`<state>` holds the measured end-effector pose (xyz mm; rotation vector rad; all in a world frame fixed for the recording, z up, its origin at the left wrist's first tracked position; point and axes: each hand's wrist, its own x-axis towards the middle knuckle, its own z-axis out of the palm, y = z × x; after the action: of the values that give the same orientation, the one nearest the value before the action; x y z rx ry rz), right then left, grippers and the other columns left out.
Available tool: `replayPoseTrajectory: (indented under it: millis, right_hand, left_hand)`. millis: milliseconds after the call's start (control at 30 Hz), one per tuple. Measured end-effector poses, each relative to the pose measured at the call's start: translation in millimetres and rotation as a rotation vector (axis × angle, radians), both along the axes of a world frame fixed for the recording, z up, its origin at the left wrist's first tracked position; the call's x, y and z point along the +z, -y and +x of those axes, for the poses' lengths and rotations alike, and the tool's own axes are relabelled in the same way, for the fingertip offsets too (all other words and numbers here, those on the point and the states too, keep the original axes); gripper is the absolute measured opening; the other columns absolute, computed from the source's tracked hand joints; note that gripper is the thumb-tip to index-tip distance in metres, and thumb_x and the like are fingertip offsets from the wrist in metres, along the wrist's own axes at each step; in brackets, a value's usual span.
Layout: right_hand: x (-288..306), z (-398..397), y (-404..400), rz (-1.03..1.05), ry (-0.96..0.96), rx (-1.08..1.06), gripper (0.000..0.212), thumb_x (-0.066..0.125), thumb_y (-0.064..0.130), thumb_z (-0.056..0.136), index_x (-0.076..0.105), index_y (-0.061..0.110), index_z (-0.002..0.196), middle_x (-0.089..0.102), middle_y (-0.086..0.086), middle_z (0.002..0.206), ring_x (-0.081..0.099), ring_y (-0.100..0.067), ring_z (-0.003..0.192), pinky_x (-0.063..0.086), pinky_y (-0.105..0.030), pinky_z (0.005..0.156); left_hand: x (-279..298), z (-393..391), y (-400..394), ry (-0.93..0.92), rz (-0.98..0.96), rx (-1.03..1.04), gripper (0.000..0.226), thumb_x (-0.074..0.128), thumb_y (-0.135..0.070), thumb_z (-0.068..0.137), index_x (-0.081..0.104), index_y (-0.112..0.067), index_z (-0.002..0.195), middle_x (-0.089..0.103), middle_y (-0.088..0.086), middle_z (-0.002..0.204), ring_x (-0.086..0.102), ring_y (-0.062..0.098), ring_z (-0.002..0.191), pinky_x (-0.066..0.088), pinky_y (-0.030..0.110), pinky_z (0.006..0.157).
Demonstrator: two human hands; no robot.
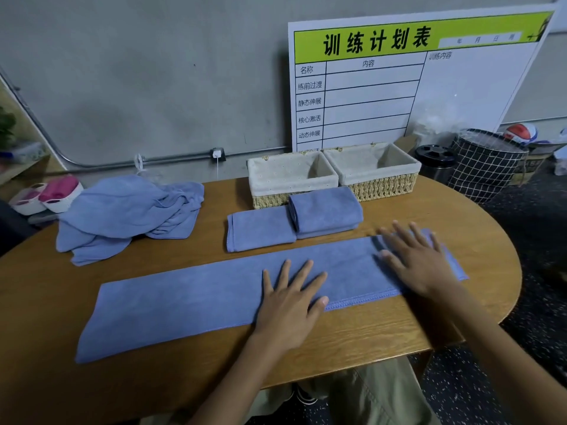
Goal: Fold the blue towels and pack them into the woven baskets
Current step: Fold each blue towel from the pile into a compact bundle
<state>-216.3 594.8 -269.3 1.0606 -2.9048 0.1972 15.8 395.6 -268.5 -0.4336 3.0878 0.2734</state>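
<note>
Head view shows us a long blue towel (190,299) already doubled into a strip, lying flat across the wooden table (460,216). Our left hand (291,297) rests on its middle with fingers spread and straight, and our right hand (414,259) lies flat near the strip's right end, fingers also spread; neither pinches the cloth. We judge this is smoothing, pressing out wrinkles so the next fold lands square.

Behind the strip sit a folded towel (260,230) and, touching its right side, a thicker folded stack (326,210), parked just in front of the baskets, probably for easy loading. The left basket (291,177) and right basket (372,165), both cloth-lined, stand side by side with no towels inside that we can see. A crumpled pile of towels (129,210) waits at the far left.
</note>
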Motion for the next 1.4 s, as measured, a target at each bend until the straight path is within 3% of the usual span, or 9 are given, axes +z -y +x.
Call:
replayPoseTrajectory:
  millis: [133, 267, 500, 667, 1067, 1167, 1267, 1333, 1400]
  right_hand:
    - [-18.6, 28.5, 24.2, -0.05, 0.112, 0.116, 0.086, -0.005, 0.082, 0.078, 0.011, 0.048, 0.155, 0.002, 0.016, 0.165, -0.003, -0.015, 0.153, 0.002, -0.046, 0.121]
    - [-21.5, 24.8, 21.1, -0.051, 0.137, 0.1, 0.084, -0.002, 0.08, 0.078, 0.009, 0.048, 0.155, -0.001, 0.016, 0.165, -0.005, -0.013, 0.153, 0.001, -0.042, 0.122]
    - [-18.8, 27.4, 20.1, -0.045, 0.14, 0.093, 0.085, -0.002, 0.082, 0.077, 0.007, 0.048, 0.154, -0.002, 0.015, 0.165, -0.005, -0.012, 0.153, 0.001, -0.042, 0.123]
    - [-19.7, 26.1, 20.5, -0.046, 0.138, 0.099, 0.086, -0.003, 0.083, 0.075, 0.008, 0.049, 0.154, -0.001, 0.016, 0.165, -0.004, -0.013, 0.153, 0.001, -0.042, 0.122]
    - [-16.7, 27.7, 18.6, -0.049, 0.13, 0.093, 0.088, -0.001, 0.081, 0.076, 0.012, 0.046, 0.155, 0.005, 0.013, 0.166, -0.001, -0.014, 0.153, 0.003, -0.043, 0.122]
    - [-15.5, 28.5, 19.7, -0.054, 0.125, 0.093, 0.088, -0.001, 0.081, 0.077, 0.015, 0.044, 0.155, 0.007, 0.011, 0.166, 0.001, -0.015, 0.153, 0.004, -0.043, 0.122]
    - [-14.7, 29.6, 20.0, -0.056, 0.123, 0.091, 0.089, -0.001, 0.08, 0.077, 0.016, 0.043, 0.156, 0.008, 0.01, 0.166, 0.002, -0.016, 0.153, 0.005, -0.044, 0.122]
    - [-12.6, 29.6, 20.2, -0.053, 0.116, 0.098, 0.088, 0.001, 0.079, 0.078, 0.02, 0.041, 0.155, 0.012, 0.01, 0.165, 0.005, -0.017, 0.153, 0.008, -0.044, 0.121]
    - [-8.9, 26.0, 19.5, -0.066, 0.089, 0.117, 0.082, 0.01, 0.077, 0.083, 0.033, 0.04, 0.151, 0.023, 0.009, 0.163, 0.017, -0.018, 0.151, 0.018, -0.045, 0.117]
  left_hand:
    - [-7.5, 0.3, 3.2, 0.026, -0.009, 0.025, 0.066, 0.006, -0.068, 0.093, 0.006, -0.047, 0.156, -0.007, -0.019, 0.166, -0.014, 0.023, 0.154, -0.007, 0.066, 0.118]
    - [-5.6, 16.2, 27.1, 0.04, 0.018, 0.114, 0.064, 0.015, -0.071, 0.096, 0.003, -0.05, 0.156, -0.013, -0.019, 0.165, -0.017, 0.022, 0.153, -0.009, 0.066, 0.118]
    - [-16.7, 109.5, 125.4, 0.088, -0.093, 0.409, 0.09, -0.012, -0.086, 0.072, 0.0, -0.052, 0.155, -0.01, -0.018, 0.165, -0.004, 0.022, 0.155, 0.006, 0.065, 0.117]
    - [-13.2, 164.3, 181.7, 0.168, -0.056, 0.573, 0.082, 0.005, -0.079, 0.08, -0.005, -0.048, 0.156, -0.013, -0.014, 0.166, -0.002, 0.024, 0.155, 0.01, 0.064, 0.118]
    - [-13.8, 178.3, 195.8, 0.164, -0.132, 0.579, 0.081, 0.0, -0.082, 0.085, -0.003, -0.045, 0.157, -0.008, -0.01, 0.168, 0.002, 0.028, 0.155, 0.013, 0.066, 0.116]
    - [-11.7, 175.5, 193.6, 0.153, -0.182, 0.581, 0.073, 0.015, -0.072, 0.091, 0.007, -0.043, 0.158, 0.001, -0.007, 0.169, 0.006, 0.028, 0.155, 0.012, 0.066, 0.116]
    - [-10.4, 152.6, 177.1, -0.052, -0.16, 0.557, 0.052, 0.043, -0.047, 0.101, 0.043, -0.028, 0.15, 0.028, 0.002, 0.163, 0.025, 0.029, 0.149, 0.024, 0.063, 0.114]
    - [-6.5, 115.3, 141.9, -0.306, -0.11, 0.399, 0.036, 0.051, -0.032, 0.097, 0.062, -0.022, 0.13, 0.05, 0.0, 0.142, 0.051, 0.025, 0.128, 0.044, 0.053, 0.102]
    - [6.6, 63.8, 83.9, -0.429, -0.025, 0.198, 0.026, 0.054, -0.027, 0.098, 0.067, -0.023, 0.119, 0.057, -0.009, 0.124, 0.058, 0.014, 0.107, 0.05, 0.037, 0.093]
